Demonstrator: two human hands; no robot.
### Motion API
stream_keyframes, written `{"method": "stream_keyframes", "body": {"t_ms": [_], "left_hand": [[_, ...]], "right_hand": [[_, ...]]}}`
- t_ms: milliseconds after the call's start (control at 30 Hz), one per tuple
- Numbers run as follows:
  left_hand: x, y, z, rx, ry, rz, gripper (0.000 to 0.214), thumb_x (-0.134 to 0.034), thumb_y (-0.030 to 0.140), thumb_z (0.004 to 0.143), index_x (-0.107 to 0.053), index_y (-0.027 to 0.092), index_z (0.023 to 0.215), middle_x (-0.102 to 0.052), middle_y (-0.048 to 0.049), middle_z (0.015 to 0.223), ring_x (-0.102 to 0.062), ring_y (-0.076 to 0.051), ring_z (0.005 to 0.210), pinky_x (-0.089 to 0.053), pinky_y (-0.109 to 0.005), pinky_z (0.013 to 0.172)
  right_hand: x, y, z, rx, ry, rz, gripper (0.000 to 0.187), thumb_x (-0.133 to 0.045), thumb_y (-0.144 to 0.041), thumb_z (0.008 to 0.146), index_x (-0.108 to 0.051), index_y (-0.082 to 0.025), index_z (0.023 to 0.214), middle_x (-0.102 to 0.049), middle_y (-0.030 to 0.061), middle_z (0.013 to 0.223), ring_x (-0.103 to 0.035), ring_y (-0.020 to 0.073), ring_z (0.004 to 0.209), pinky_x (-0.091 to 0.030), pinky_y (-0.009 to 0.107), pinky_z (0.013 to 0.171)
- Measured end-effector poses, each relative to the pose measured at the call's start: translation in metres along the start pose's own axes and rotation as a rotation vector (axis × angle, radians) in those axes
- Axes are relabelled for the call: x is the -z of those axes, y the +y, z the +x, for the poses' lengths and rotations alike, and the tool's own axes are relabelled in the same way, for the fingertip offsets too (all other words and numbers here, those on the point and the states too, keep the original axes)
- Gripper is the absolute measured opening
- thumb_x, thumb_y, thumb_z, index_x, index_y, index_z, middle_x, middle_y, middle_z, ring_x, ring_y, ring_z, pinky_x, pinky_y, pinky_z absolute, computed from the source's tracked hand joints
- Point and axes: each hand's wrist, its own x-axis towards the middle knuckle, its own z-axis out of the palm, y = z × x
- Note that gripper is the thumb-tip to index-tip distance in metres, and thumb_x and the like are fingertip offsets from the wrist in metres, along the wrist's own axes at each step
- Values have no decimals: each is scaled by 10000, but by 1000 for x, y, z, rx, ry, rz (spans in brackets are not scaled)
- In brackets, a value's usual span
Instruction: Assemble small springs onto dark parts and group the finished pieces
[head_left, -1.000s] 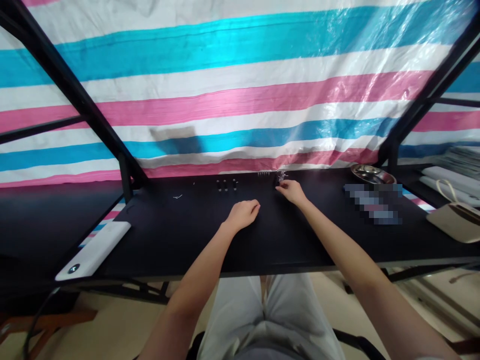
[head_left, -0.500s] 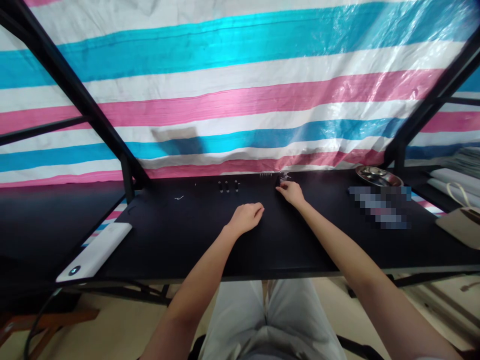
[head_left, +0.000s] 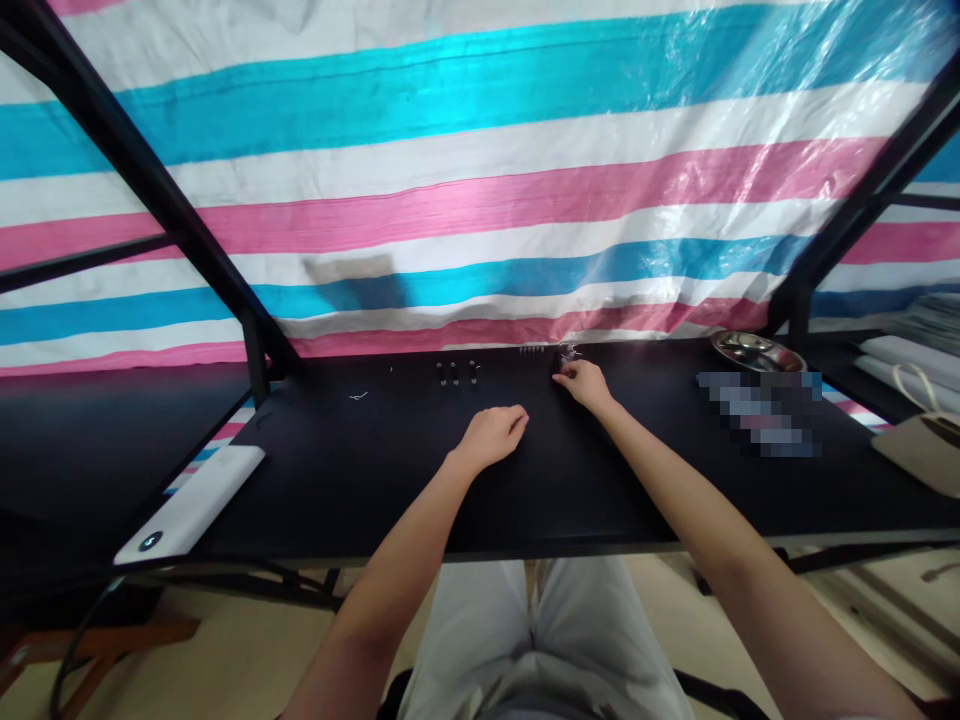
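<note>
My left hand [head_left: 493, 434] rests on the black table [head_left: 375, 470] near its middle, its fingers curled loosely under with nothing showing in them. My right hand [head_left: 585, 383] reaches to the table's far edge, fingers pinched together at a small dark part with thin wire leads [head_left: 567, 354]; whether it grips that part I cannot make out. Three small dark upright parts [head_left: 454, 373] stand in a row to the left of that hand, and a short row of tiny pins [head_left: 529, 350] lies beside it.
A white power bank [head_left: 191, 504] lies at the table's left front corner. A metal dish [head_left: 754, 351] sits at the far right, a blurred patch below it. A beige bag [head_left: 919, 445] and stacked papers lie at the right. A striped tarp hangs behind, with black frame bars either side.
Both hands have stayed almost where they were; the right hand's fingers shifted slightly at the small wired part. The view moved a little.
</note>
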Motion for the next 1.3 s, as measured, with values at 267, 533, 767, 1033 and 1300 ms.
{"method": "stream_keyframes", "body": {"t_ms": [267,533,767,1033,1300], "left_hand": [[-2,-2,0,-39,15,-3,255,-386,313,871,-619,209,885,-634,-38,739,-599,-178,687,-399,-255,620],[-3,-3,0,-45,18,22,267,-367,312,880,-615,212,892,-640,-33,737,-600,-173,680,-396,-249,613],[-1,-1,0,-31,2,17,266,-378,308,877,-623,208,906,-653,-36,767,-608,-169,707,-416,-247,641],[-2,-2,0,-37,-1,52,273,-366,310,883,-618,207,911,-656,-26,781,-610,-157,703,-419,-239,636],[-3,-3,0,-48,8,40,266,-374,306,877,-619,204,896,-648,-25,751,-603,-155,687,-402,-235,615]], "right_hand": [[17,7,5,-85,-113,18,137,-639,-142,684,-690,-135,811,-678,65,742,-626,160,710,-458,238,674],[14,9,2,-131,-113,-8,111,-657,-239,694,-692,-143,736,-672,62,702,-628,177,695,-448,251,642],[11,10,-2,-145,-54,-56,178,-642,-317,720,-716,-168,784,-682,76,739,-634,198,743,-444,260,642],[9,12,-1,-143,-64,-95,226,-640,-359,727,-710,-181,847,-692,72,814,-636,194,792,-443,251,662],[10,13,-2,-144,-79,-72,273,-653,-361,715,-684,-158,896,-679,62,818,-624,185,786,-437,251,658]]}}
